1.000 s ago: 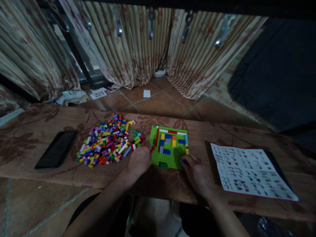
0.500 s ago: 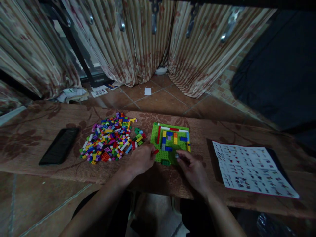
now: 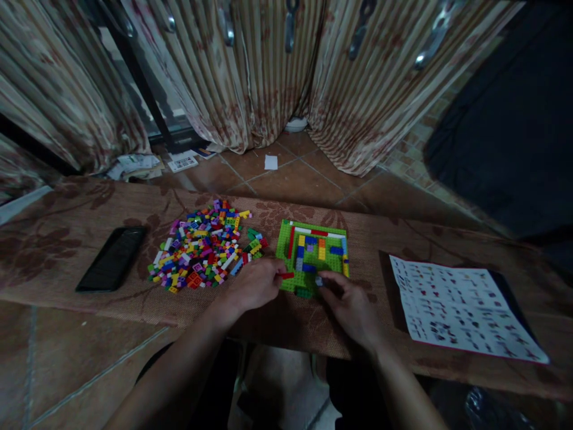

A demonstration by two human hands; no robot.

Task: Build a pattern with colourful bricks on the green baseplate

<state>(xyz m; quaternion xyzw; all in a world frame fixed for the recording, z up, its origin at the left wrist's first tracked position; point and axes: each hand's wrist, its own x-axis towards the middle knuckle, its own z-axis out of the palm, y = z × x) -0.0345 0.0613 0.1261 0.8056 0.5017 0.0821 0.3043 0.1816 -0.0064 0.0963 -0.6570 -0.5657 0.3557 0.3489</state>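
My left hand (image 3: 258, 283) is closed on a long red brick (image 3: 287, 275), which sticks out to the right over the near left part of the green baseplate (image 3: 285, 245). At the plate's near right edge, my right hand (image 3: 350, 303) pinches a small greyish brick (image 3: 319, 280) between thumb and finger. White and red bricks line the plate's far side, and a red brick (image 3: 292, 242) runs down its left. Blue, yellow, orange and grey bricks stand in its middle. Light blue and yellow bricks follow the right edge.
A heap of loose coloured bricks (image 3: 201, 245) lies left of the plate, with a black phone (image 3: 111, 260) farther left. At the right rests a printed sheet (image 3: 465, 307) over a dark flat object. A patterned cloth (image 3: 358, 245) covers the long bench.
The red brick in my left hand now shows more of its length and reaches farther over the plate. My right hand stays near the plate's edge, still pinching the small brick. The view has shifted slightly.
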